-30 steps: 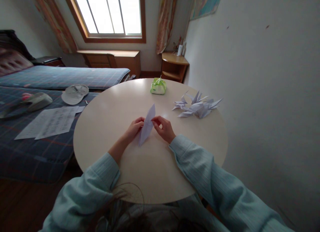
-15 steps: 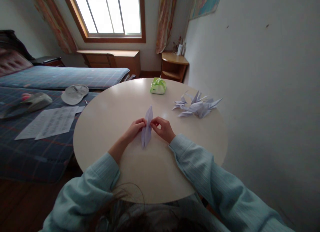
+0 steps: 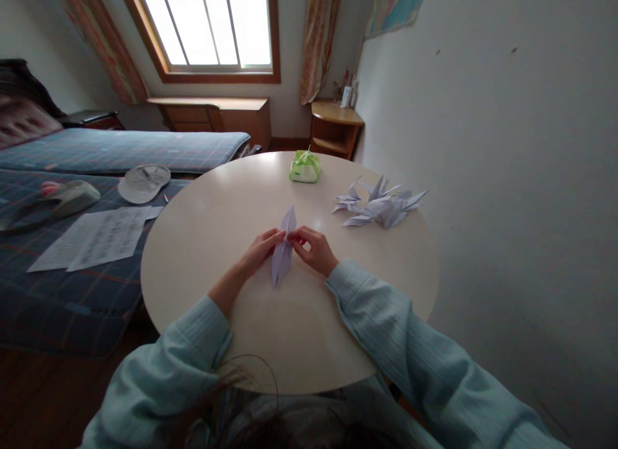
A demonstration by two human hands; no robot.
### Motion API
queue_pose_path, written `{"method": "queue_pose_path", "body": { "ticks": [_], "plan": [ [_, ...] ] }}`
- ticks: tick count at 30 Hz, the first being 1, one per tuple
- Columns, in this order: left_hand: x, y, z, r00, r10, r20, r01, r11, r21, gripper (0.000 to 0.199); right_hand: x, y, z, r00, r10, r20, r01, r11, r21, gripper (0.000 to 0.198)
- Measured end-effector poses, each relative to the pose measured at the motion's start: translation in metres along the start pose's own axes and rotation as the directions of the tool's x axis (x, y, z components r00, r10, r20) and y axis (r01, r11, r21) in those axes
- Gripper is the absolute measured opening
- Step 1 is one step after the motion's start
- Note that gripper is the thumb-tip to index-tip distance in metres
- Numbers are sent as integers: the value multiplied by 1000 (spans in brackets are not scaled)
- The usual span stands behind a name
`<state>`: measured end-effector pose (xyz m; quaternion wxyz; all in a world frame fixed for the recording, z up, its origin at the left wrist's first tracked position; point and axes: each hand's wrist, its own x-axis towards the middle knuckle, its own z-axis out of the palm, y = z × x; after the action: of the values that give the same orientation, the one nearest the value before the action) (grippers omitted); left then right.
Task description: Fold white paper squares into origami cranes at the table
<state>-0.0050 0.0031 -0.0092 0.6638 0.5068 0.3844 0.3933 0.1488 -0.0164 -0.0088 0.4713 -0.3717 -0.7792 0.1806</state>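
Note:
A pale lilac folded paper (image 3: 281, 262), long and pointed at both ends, is held over the middle of the round table. My left hand (image 3: 261, 249) pinches it at its left side near the centre. From the right, the fingertips of my right hand (image 3: 313, 248) are closed on its middle, touching close to the left fingertips. The lower tip is split into two points. Fingers cover the paper's centre, so the fold there is hidden. To the right on the table lies a cluster of folded paper cranes (image 3: 383, 207) in the same pale paper.
The round cream table (image 3: 203, 210) stands against the white wall on the right. A green tissue pack (image 3: 304, 167) sits at its far edge. On the bed at left lie a pale cap (image 3: 143, 183), printed sheets (image 3: 109, 239) and a grey visor (image 3: 77, 198).
My right fingertips have moved slightly left onto the middle of the folded paper, closer to the left fingers. The paper's lower half has shifted a little left.

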Motion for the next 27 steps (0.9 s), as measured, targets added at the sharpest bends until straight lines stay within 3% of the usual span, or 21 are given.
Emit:
{"method": "queue_pose_path", "body": {
  "ticks": [10,27],
  "plan": [
    [-1,-1,1,999,26,29,-26,1000,0,29,0,1,0,1000,-14,2,14,999,-33,12],
    [0,0,1,998,36,-53,-33,998,47,27,-1,0,1,999,24,-43,-25,999,-24,6]
  ]
}}
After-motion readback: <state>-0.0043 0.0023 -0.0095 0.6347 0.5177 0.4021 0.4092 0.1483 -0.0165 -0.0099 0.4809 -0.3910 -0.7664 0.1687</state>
